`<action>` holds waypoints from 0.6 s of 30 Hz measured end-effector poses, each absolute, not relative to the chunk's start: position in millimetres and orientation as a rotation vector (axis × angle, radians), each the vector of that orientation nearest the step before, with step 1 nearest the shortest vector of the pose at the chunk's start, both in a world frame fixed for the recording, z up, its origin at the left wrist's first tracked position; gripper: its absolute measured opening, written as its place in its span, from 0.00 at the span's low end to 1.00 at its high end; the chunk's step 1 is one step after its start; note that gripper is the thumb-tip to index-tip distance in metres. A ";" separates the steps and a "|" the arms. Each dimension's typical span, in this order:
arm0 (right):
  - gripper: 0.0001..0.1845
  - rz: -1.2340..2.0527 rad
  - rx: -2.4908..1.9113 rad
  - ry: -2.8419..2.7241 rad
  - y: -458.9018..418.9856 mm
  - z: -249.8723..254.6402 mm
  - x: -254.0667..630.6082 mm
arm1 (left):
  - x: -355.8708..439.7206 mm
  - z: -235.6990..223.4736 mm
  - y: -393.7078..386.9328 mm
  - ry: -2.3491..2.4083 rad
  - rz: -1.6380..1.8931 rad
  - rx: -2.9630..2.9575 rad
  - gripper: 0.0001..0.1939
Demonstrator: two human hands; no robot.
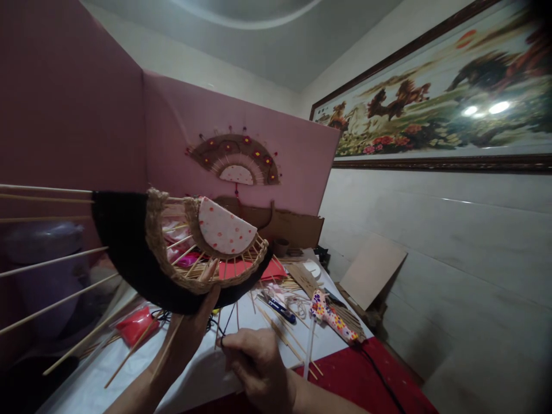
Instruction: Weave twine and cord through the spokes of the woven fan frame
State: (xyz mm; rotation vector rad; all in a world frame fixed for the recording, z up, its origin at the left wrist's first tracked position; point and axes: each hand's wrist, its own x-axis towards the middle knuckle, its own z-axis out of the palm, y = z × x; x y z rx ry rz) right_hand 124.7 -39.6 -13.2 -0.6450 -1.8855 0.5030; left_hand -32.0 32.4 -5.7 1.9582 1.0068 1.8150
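My left hand (195, 325) holds up a half-made woven fan (172, 253) by its lower edge, thumb over the front. The fan has a black yarn outer band, a jute band, bare wooden spokes and a spotted pink half-disc in the middle. Long skewers stick out to the left. My right hand (257, 361) is lower, fingers pinched on a thin black yarn strand (228, 322) that runs up to the fan.
A white-covered table (202, 374) carries loose skewers, a patterned glue gun (332, 315), a red packet (137, 323) and craft scraps. A finished fan (236, 160) hangs on the pink board behind. Cardboard leans on the right wall under a framed picture.
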 end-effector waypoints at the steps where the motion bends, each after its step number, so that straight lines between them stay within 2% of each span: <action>1: 0.12 0.503 -0.643 -1.899 -39.6 -12.8 124.5 | -32.8 -7.3 33.3 1.007 1.810 1.987 0.13; 12: 0.11 0.325 -0.606 -2.046 -41.6 -10.3 121.5 | -32.5 -11.2 32.9 1.076 1.759 1.986 0.13; 18: 0.12 0.160 -0.662 -2.119 -39.5 -14.4 120.9 | -29.1 -10.2 32.4 1.085 1.753 1.903 0.18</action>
